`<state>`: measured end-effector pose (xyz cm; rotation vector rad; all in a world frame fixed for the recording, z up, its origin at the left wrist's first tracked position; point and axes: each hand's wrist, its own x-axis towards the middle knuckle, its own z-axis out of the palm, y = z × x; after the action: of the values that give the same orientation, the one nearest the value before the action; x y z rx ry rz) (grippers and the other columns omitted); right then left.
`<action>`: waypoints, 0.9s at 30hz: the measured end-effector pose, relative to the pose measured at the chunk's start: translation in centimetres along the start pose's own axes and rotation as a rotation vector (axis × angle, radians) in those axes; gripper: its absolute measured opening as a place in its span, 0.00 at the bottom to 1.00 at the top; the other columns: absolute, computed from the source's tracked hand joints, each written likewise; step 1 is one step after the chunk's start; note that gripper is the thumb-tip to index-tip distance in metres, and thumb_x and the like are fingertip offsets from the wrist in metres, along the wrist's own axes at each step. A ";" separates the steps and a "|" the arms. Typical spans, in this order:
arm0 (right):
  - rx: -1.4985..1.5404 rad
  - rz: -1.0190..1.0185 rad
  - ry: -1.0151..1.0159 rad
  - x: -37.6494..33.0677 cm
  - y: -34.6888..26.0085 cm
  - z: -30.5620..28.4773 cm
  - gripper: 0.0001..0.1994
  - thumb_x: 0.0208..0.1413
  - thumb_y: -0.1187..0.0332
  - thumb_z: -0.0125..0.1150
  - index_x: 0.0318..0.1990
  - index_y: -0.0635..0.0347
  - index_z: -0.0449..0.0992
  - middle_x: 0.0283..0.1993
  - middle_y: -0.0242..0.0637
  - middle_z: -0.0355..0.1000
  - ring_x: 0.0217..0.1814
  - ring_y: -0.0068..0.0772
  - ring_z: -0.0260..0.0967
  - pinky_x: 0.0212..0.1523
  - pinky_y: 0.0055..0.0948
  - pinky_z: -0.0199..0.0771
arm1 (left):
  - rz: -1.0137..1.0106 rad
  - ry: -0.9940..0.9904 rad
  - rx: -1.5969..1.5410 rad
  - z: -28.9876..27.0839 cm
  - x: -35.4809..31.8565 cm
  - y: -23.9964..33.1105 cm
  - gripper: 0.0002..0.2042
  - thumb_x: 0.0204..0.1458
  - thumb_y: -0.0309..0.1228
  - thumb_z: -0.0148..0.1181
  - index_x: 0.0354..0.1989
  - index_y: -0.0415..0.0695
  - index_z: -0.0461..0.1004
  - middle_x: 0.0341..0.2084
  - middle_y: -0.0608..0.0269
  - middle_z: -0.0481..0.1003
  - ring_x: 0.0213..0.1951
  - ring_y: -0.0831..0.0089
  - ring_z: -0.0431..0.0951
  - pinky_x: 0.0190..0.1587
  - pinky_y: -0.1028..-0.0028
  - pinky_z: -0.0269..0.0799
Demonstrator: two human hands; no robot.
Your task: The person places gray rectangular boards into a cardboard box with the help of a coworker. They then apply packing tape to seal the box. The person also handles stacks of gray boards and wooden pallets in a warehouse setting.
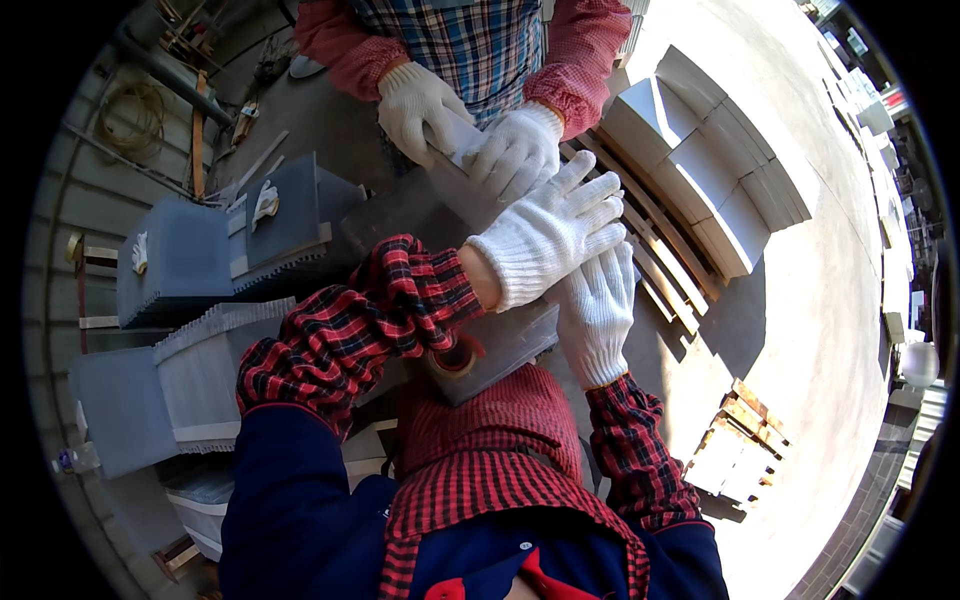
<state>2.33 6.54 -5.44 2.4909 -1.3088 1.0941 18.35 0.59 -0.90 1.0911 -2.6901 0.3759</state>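
Observation:
My left hand (550, 240), in a white knit glove, reaches across to the right with its fingers stretched out and slightly apart. My right hand (598, 318), gloved the same way, lies just below it, fingers extended, the tips close to the left hand's edge. Both are by a smooth grey sheet-like piece (510, 350) that shows under my left wrist; whether they press on it is hidden. A roll of tape (455, 358) sits at that piece's left side. Opposite me, a co-worker's gloved hands (515, 155) grip a thin grey piece (455, 135).
Stacks of grey sheets (180, 250) stand at the left, with a loose glove (265, 203) on one. Pale box-like blocks (710, 165) rest on a wooden pallet (650, 240) at the right. Another small pallet (740, 440) lies on the sunlit floor. A coiled hose (132, 120) hangs far left.

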 end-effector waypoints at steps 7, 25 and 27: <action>0.175 0.062 0.098 -0.1 -1.3 -0.6 0.15 0.45 0.80 0.64 0.42 0.59 0.83 0.49 0.43 0.80 0.59 0.47 0.76 0.69 0.50 0.67 | 0.044 -0.164 -0.240 0.4 0.5 -0.6 0.16 0.54 0.28 0.62 0.53 0.47 0.77 0.45 0.58 0.80 0.52 0.62 0.80 0.74 0.55 0.52; 0.426 0.568 0.019 -2.7 -0.3 -2.0 0.34 0.53 0.59 0.75 0.66 0.60 0.71 0.62 0.49 0.75 0.63 0.45 0.75 0.63 0.42 0.75 | 0.085 0.181 -0.439 0.7 -1.0 -0.5 0.23 0.43 0.34 0.74 0.50 0.45 0.78 0.45 0.58 0.80 0.51 0.56 0.77 0.59 0.61 0.72; 0.417 0.566 0.015 -2.4 -0.2 -2.2 0.34 0.52 0.63 0.75 0.67 0.61 0.70 0.61 0.51 0.75 0.62 0.45 0.75 0.61 0.40 0.76 | 0.067 0.111 -0.410 0.5 -0.7 -0.6 0.25 0.44 0.35 0.74 0.52 0.46 0.77 0.46 0.58 0.79 0.51 0.57 0.77 0.62 0.59 0.69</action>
<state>0.39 9.14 -5.34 2.4126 -2.0389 1.6416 19.21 0.47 -1.47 0.8351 -2.5500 -0.1023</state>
